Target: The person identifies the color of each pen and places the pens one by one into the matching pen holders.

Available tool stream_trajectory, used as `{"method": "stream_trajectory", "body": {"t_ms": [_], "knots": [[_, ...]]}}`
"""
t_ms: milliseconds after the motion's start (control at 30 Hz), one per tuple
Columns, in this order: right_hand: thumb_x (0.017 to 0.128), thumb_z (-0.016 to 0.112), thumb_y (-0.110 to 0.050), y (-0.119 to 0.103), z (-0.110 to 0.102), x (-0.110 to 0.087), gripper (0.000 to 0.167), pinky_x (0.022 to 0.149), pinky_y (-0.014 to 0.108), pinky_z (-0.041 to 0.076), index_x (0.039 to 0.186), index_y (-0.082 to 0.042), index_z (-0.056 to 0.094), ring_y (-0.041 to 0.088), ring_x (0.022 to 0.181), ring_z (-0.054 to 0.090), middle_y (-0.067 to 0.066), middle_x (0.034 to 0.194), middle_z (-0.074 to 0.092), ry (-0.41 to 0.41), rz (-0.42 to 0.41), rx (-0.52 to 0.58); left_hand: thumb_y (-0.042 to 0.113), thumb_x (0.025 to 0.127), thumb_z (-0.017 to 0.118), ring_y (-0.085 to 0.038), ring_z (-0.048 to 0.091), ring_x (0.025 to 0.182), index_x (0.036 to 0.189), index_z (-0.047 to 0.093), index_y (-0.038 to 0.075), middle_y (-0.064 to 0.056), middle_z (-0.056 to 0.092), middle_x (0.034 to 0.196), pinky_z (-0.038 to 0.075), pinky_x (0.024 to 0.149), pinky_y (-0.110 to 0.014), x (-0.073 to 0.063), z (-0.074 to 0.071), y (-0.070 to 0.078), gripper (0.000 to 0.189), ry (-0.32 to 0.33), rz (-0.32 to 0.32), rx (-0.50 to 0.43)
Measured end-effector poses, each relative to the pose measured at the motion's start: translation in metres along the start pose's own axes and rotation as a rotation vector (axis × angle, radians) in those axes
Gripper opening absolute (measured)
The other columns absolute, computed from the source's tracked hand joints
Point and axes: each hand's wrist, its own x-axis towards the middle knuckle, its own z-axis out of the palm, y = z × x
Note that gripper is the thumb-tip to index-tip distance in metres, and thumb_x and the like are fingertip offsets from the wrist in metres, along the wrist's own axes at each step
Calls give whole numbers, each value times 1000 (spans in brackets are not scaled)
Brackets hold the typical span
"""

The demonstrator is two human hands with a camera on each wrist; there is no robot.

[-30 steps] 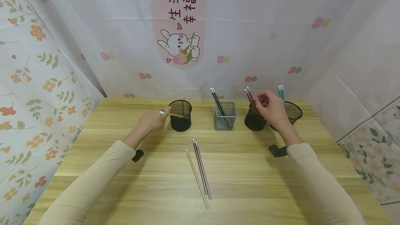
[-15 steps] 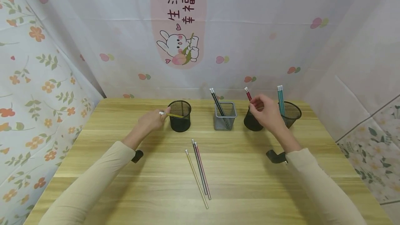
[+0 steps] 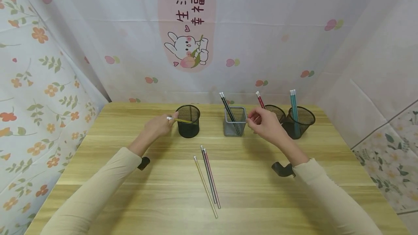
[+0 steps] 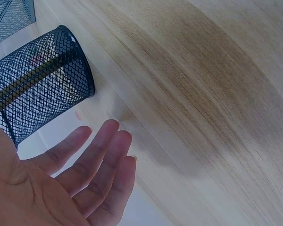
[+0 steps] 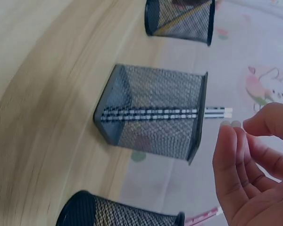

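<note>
My left hand point(image 3: 160, 125) is beside the left round black mesh cup point(image 3: 188, 129), fingers loosely extended in the left wrist view, thumb end hidden. A yellow pencil point(image 3: 183, 120) leans in that cup, its eraser end over the hand. My right hand point(image 3: 267, 124) hovers by the right side of the grey square mesh cup point(image 3: 232, 130), its fingers loosely curled and nothing seen between them. Black-patterned pencils point(image 5: 153, 114) stand in the square cup. Behind the right hand, red pencils point(image 3: 260, 99) lean in another round black cup point(image 3: 277, 111), partly hidden.
At the far right, teal pencils point(image 3: 294, 105) stand in a flared black mesh cup point(image 3: 306, 119). A gold pencil point(image 3: 205, 187), a dark pencil point(image 3: 208, 174) and a red pencil point(image 3: 212, 179) lie mid-table. A printed curtain point(image 3: 254, 39) hangs behind the table.
My right hand has let go of the red pencils and moved left, from the round cup to beside the square cup. The left hand has stayed in place.
</note>
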Motion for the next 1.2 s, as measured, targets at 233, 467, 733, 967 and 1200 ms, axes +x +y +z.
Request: {"method": "stream_trajectory", "body": {"t_ms": [233,467,733,967,1200], "knots": [[96,66,-1,-9,11,1,4,57,31,57,100,-1,65,31,70,67,7,85,65,-57,-9,36,57,109,11,-52,50,127,150,49,3,-27,50,145,45,93,-65,0,0,1,78,9,7,-7],[96,66,-5,-15,22,1,5,59,34,56,101,-3,66,20,69,67,5,85,67,-117,8,42,62,106,6,-53,48,128,152,47,4,-27,48,147,43,95,-67,0,0,0,85,9,5,0],[93,70,-6,-19,38,1,4,66,33,52,95,-3,67,13,72,62,-1,82,65,-134,-64,-36,60,107,7,-53,51,125,152,47,5,-28,49,145,47,90,-64,0,0,0,82,6,-3,5],[91,69,-1,-17,56,2,4,64,31,51,91,-2,65,13,70,59,-1,79,63,-203,-89,-20,61,106,7,-52,51,126,152,47,6,-26,49,146,47,88,-64,0,0,0,83,11,1,12],[90,69,-3,-20,70,0,4,65,29,51,91,-4,66,11,72,59,-2,79,64,-231,-72,-71,62,106,6,-51,51,126,153,47,6,-26,49,146,49,85,-61,0,1,-1,84,5,-7,10]]}}
